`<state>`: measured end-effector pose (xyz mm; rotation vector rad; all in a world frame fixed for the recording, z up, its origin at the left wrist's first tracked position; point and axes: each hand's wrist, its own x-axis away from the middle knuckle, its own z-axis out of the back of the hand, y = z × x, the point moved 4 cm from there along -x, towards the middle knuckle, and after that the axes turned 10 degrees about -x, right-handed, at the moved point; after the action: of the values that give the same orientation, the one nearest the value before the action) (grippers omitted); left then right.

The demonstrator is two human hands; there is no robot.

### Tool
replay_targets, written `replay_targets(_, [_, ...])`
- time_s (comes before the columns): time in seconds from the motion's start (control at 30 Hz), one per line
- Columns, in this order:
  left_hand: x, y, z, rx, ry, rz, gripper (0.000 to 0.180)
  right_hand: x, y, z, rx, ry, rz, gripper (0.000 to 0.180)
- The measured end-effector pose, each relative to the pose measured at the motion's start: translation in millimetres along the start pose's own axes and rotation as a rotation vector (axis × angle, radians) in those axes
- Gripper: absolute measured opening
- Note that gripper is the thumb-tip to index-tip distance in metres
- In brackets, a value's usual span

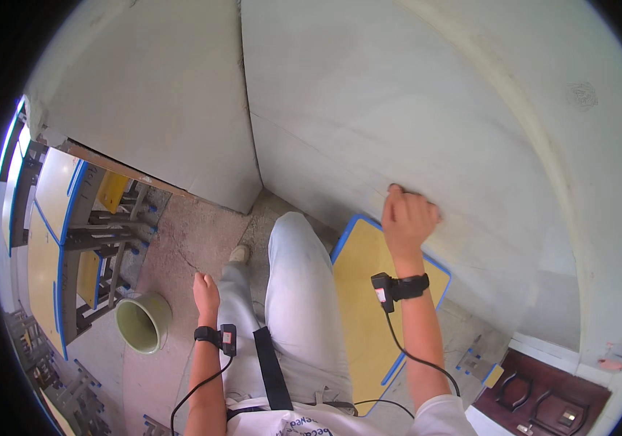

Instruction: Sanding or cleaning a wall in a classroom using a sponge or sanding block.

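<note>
My right hand [409,216] is raised to the pale wall [369,109], its fingers curled in against the surface. Faint dark smudges show on the wall around it. Whatever those fingers hold, if anything, is hidden. Low on the left, my left hand [207,294] hangs closed beside my leg, with nothing showing in it. Each wrist carries a black strap with a small box and a cable. A desk with a yellow top [369,291] and blue edging stands under my right arm, close to the wall.
A green bucket [144,323] stands on the floor to my left. Beyond it are several desks [46,251] with blue edges and yellow seats. A second wall panel [158,94] meets the wall at a corner ahead. A dark red door [539,396] lies at the lower right.
</note>
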<state>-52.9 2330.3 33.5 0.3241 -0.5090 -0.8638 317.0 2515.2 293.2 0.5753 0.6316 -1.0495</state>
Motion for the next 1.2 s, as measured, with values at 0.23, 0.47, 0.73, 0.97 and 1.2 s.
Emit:
replay_targets(0.23, [4, 1, -2, 0.015, 0.016, 0.011, 0.024, 20, 1, -13, -0.036, -0.055, -0.039, 0.015])
replay_targets(0.47, [-14, 42, 8, 0.475, -0.206, 0.020, 0.017, 79, 7, 12, -0.267, -0.184, -0.488, 0.008])
replay_targets(0.73, [4, 192, 83, 0.912, -0.288, -0.365, 0.007, 225, -5, 28, -0.272, -0.459, -0.624, 0.008])
replay_targets(0.97, [24, 198, 93, 0.982, -0.341, -0.435, 0.008, 261, -24, 27, -0.408, -0.352, -0.908, 0.010])
replay_targets(1.2, [12, 207, 84, 1.102, -0.413, -0.499, 0.020, 265, -44, 11, -0.325, -0.252, -1.014, 0.013])
